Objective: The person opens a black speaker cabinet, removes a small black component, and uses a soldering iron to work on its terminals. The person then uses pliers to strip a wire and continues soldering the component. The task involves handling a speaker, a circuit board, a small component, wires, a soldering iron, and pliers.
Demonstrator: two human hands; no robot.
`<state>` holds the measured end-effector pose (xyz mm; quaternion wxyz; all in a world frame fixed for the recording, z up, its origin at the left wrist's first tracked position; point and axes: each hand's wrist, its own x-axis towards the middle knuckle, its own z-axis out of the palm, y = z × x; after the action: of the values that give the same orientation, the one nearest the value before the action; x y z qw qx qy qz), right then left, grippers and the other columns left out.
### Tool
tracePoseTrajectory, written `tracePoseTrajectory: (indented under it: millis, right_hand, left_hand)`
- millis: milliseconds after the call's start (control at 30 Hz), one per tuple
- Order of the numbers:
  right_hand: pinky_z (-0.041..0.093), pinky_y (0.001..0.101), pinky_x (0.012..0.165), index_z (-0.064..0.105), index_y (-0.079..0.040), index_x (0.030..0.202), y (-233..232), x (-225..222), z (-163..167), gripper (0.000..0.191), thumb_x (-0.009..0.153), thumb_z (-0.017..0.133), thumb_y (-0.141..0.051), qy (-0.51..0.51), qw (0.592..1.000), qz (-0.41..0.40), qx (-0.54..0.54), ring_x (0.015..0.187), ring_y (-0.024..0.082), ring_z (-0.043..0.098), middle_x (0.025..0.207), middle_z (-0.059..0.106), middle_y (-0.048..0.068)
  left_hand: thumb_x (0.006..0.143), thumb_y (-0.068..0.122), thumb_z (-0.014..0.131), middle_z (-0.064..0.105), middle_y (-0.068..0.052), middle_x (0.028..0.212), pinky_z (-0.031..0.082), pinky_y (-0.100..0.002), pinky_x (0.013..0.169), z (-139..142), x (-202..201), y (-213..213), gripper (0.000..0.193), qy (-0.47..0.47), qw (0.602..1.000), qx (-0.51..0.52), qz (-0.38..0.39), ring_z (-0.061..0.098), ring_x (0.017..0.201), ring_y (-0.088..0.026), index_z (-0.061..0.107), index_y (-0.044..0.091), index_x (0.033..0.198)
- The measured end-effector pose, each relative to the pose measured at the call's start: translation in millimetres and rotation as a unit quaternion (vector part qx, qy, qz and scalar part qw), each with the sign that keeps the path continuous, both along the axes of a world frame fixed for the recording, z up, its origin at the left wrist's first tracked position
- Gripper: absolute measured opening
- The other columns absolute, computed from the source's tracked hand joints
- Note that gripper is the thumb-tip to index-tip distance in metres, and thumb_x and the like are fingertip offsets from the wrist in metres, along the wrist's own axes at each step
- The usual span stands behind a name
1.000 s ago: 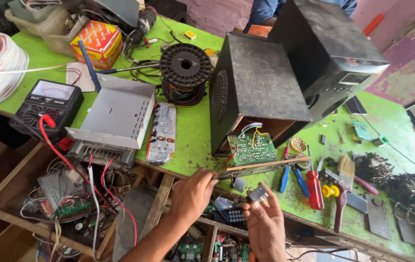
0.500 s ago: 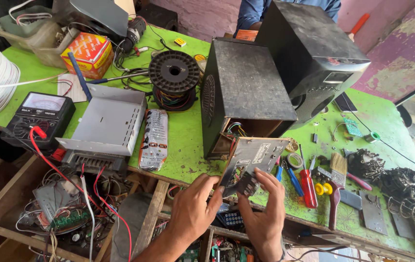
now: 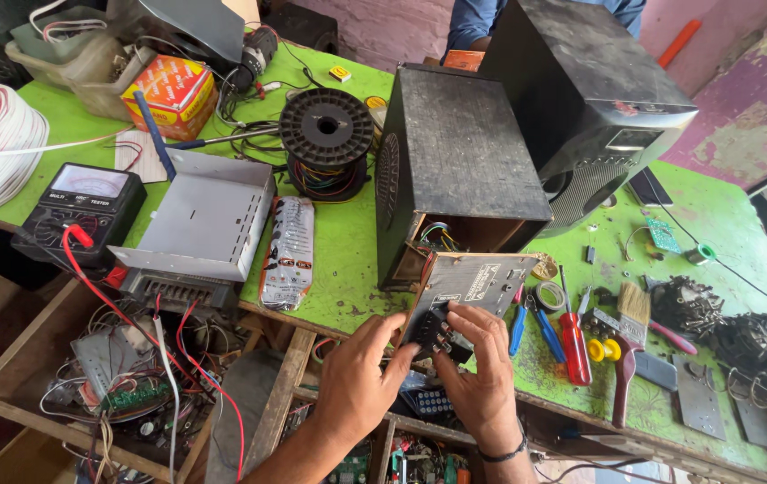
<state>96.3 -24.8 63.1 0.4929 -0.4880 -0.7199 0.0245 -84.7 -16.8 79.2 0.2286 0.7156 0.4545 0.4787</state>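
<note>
The grey amplifier panel (image 3: 464, 296), earlier flat with its circuit board up, now stands tilted against the black speaker box (image 3: 455, 170); left hand (image 3: 361, 376) and right hand (image 3: 482, 372) both grasp its lower edge.

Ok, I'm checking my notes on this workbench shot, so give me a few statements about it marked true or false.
1. Both hands, left and right, hold the grey panel. True.
2. The panel is fixed flat on the back of the wooden speaker box. False: it is tilted out in front of the box's open end, with wires showing inside.
3. A red-handled screwdriver lies on the green table, right of the hands. True.
4. The wire spool is white. False: it is black.
</note>
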Motion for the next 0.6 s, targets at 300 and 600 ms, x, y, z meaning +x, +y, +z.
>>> tracePoseTrajectory:
  millis: [300,600]
  right_hand:
    - [0.048,0.0439,0.109,0.061,-0.005,0.131,4.0,0.2,-13.9,0.064,0.073,0.088,-0.013,-0.018,0.999,0.005,0.042,0.129,0.035,0.059,0.138,0.065,0.013]
    - [0.046,0.0470,0.112,0.062,-0.005,0.128,7.5,-3.0,-28.5,0.062,0.072,0.087,-0.011,0.010,0.999,0.003,0.049,0.128,0.034,0.059,0.137,0.066,0.011]
  left_hand:
    - [0.090,0.018,0.075,0.072,-0.011,0.100,0.057,-0.039,0.072,3.9,-1.4,-0.8,0.037,0.008,0.999,-0.033,0.012,0.072,0.088,-0.031,0.064,0.004,0.122]
    - [0.086,0.015,0.074,0.069,-0.012,0.105,0.056,-0.039,0.078,8.8,-3.9,-6.2,0.049,0.005,0.994,-0.106,-0.002,0.071,0.095,-0.030,0.059,0.003,0.131]
